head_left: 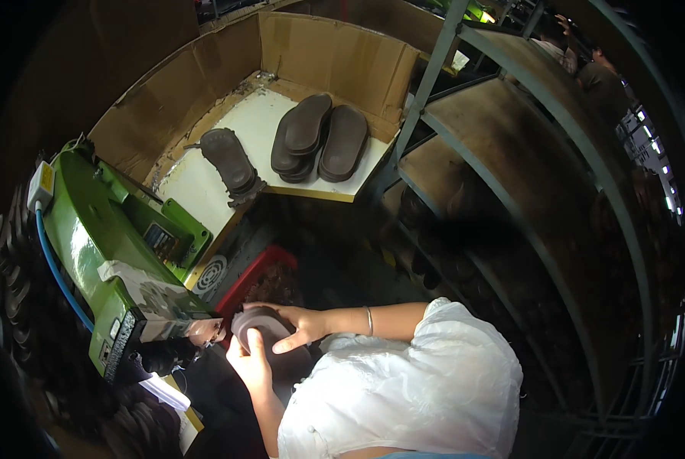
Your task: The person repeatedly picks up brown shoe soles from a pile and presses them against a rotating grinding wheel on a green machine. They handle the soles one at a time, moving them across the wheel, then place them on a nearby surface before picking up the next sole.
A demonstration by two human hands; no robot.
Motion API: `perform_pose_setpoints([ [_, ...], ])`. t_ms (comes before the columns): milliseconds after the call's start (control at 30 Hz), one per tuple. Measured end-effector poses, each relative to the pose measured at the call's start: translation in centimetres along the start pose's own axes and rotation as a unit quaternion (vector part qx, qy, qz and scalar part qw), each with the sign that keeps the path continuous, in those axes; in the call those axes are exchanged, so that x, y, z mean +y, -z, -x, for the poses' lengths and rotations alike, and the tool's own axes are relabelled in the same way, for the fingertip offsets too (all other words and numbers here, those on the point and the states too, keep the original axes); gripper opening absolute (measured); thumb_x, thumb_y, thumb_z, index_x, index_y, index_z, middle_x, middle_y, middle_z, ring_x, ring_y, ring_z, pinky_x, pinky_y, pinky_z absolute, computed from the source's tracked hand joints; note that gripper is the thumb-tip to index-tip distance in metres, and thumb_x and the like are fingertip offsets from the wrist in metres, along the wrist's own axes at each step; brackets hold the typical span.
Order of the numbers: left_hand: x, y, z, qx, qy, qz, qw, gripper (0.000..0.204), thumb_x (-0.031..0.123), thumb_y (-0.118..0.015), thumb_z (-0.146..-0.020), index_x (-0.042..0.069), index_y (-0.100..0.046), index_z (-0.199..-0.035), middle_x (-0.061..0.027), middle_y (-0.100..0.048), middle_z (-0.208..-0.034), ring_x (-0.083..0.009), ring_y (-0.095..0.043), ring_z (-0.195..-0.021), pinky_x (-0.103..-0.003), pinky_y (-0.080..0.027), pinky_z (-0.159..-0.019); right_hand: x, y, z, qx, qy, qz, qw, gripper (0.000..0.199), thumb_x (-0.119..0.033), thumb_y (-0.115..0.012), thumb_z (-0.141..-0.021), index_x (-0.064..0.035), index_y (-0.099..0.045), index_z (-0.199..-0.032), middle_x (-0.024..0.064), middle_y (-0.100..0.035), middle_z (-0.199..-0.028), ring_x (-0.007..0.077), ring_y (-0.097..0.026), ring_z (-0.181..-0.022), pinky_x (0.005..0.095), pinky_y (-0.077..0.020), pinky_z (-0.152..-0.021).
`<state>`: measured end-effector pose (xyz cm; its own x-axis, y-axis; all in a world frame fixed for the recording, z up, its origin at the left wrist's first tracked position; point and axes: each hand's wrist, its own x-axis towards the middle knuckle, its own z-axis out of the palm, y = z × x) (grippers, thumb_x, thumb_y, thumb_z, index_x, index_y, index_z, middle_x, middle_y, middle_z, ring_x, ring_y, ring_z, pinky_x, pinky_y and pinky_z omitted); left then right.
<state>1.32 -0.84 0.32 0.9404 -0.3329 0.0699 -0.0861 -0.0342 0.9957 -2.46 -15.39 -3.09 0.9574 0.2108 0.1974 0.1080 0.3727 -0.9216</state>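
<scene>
A dark brown shoe sole is held between my two hands, just beside the head of a green machine. My left hand grips its near side, the thumb pressed on its surface. On the far side my right hand, with a bangle at the wrist, has its fingers wrapped along the edge. Part of the sole is hidden by my hands, and its lower end fades into shadow. A red bin holding brown scraps stands right behind the hands.
On a white tabletop walled with cardboard lie several brown soles and a rough-edged pair. Metal shelving rises on the right. A lit lamp sits under the machine head. People are far off at upper right.
</scene>
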Motion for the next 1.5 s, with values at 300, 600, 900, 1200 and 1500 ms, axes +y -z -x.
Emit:
perform_pose_setpoints([
  [300,-1.4,0.9,0.8,0.085,0.001,0.126,0.988,0.027,0.021,-0.055,-0.086,-0.002,-0.057,-0.1,-0.0088,-0.061,-0.088,-0.0156,-0.06,-0.076,-0.025,-0.048,-0.07,3.0,4.3,5.9,-0.059,-0.257,0.226,0.938,0.037,-0.02,-0.07,-0.065,0.0081,-0.061,-0.086,0.0109,-0.064,-0.076,0.0174,-0.059,-0.069,0.0293,-0.0474,-0.064],
  [600,-1.1,2.1,2.2,0.113,0.006,0.14,0.984,0.028,0.007,-0.051,-0.084,-0.005,-0.051,-0.109,-0.0111,-0.058,-0.101,-0.0156,-0.055,-0.09,-0.026,-0.041,-0.083,-6.1,9.4,2.5,0.193,-0.052,-0.059,0.978,0.025,-0.004,-0.065,-0.07,0.0001,-0.056,-0.093,0.0048,-0.06,-0.085,0.0106,-0.057,-0.077,0.0232,-0.0453,-0.068],
  [900,-3.4,10.3,6.5,0.169,0.085,0.129,0.974,0.03,0.003,-0.047,-0.08,-0.003,-0.046,-0.11,-0.0035,-0.054,-0.098,-0.0099,-0.05,-0.091,-0.024,-0.038,-0.083,-5.1,2.1,-1.9,0.059,-0.038,0.065,0.995,0.033,-0.002,-0.062,-0.073,0.0046,-0.054,-0.104,0.0068,-0.06,-0.094,0.0106,-0.054,-0.088,0.0239,-0.0427,-0.08],
  [1200,-6.7,9.0,9.7,-0.014,0.194,0.053,0.979,0.036,-0.006,-0.048,-0.07,-0.004,-0.053,-0.106,-0.0051,-0.059,-0.093,-0.0086,-0.055,-0.082,-0.024,-0.045,-0.072,-4.8,-3.6,-6.6,0.031,0.001,0.116,0.993,0.026,0.001,-0.067,-0.071,0.0013,-0.057,-0.095,0.0051,-0.06,-0.091,0.0116,-0.056,-0.084,0.0256,-0.0451,-0.077],
  [1500,1.1,3.1,0.7,0.03,-0.013,0.001,0.999,0.024,0.008,-0.061,-0.079,-0.002,-0.058,-0.101,-0.0085,-0.062,-0.092,-0.0115,-0.056,-0.084,-0.025,-0.045,-0.074,-4.3,-2.7,-7.6,-0.033,-0.04,0.029,0.998,0.018,-0.004,-0.065,-0.073,0.0017,-0.059,-0.089,0.0033,-0.06,-0.084,0.0097,-0.055,-0.077,0.0234,-0.0457,-0.07],
])
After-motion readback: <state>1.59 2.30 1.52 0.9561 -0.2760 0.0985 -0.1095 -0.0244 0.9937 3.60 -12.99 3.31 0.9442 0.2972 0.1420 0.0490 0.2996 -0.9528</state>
